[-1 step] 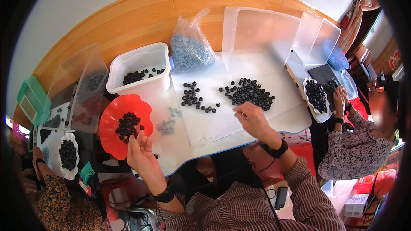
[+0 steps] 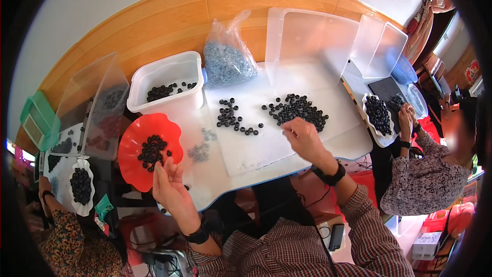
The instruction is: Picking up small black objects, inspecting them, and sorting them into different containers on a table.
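Observation:
My left hand [image 2: 171, 187] is at the near right rim of a red scalloped bowl [image 2: 134, 161], thumb and fingers drawn together. Small round black beads [image 2: 152, 149] lie heaped inside that bowl. Over the near edge of a larger pile of black beads [image 2: 297, 110] is my right hand [image 2: 309, 143], its fingers curled into a pinch. Whatever either hand holds is too small or hidden to make out. A smaller scatter of black beads [image 2: 230, 115] lies left of the pile, on a white sheet [image 2: 261, 151].
A white tub [image 2: 166, 103] with black beads and a clear bag of blue-grey pieces [image 2: 228, 64] stand along the back. Translucent plastic panels [image 2: 310, 41] rise behind the pile. Co-workers sit on both sides, near white dishes of black beads [image 2: 379, 115].
My right hand has shifted very slightly to the right and nearer to me. My left hand and the beads look the same.

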`<state>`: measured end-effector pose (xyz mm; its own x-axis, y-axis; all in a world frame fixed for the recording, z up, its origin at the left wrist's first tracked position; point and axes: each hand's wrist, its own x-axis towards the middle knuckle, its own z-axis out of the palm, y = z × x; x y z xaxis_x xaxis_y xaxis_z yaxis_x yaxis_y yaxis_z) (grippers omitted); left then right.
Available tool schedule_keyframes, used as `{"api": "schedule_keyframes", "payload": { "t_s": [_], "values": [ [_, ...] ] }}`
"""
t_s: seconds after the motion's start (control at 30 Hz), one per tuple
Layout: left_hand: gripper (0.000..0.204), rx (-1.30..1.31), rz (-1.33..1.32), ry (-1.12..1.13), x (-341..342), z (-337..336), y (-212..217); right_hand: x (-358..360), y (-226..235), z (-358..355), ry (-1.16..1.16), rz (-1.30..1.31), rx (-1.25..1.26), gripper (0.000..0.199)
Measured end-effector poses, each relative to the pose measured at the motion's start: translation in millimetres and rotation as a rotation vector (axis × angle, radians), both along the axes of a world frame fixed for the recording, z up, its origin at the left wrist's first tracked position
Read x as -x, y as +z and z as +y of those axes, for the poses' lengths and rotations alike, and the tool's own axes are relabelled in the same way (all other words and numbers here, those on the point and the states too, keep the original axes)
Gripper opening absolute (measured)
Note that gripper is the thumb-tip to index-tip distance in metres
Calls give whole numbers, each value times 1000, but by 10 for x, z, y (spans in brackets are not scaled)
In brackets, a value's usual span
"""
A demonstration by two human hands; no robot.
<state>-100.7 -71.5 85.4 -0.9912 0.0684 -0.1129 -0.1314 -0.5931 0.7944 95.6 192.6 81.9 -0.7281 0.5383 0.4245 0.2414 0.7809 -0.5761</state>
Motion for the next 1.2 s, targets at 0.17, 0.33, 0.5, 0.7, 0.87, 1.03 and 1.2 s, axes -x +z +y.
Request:
{"api": "schedule_keyframes", "payload": {
  "t_s": [0.17,0.33,0.5,0.7,0.87,1.03,1.2],
  "values": [
    [24,-33,14,-189,-176,50,-204,143,-12,515,-139,-133,-94,11],
    [23,88,-97,-426,-528,296,-419,296,-105,810,-227,-329,-55,19],
    [22,163,-114,-574,-791,440,-558,449,-186,840,-301,-438,-60,20],
    [21,177,-99,-636,-841,459,-633,491,-132,910,-294,-492,95,15],
    [21,190,-102,-653,-834,454,-631,431,-201,903,-253,-360,6,14],
    [22,247,-46,-656,-869,476,-559,356,-21,606,-233,-278,-7,12],
    [24,249,46,-714,-924,637,-489,267,17,-43,64,-54,501,12]
  ]
}}
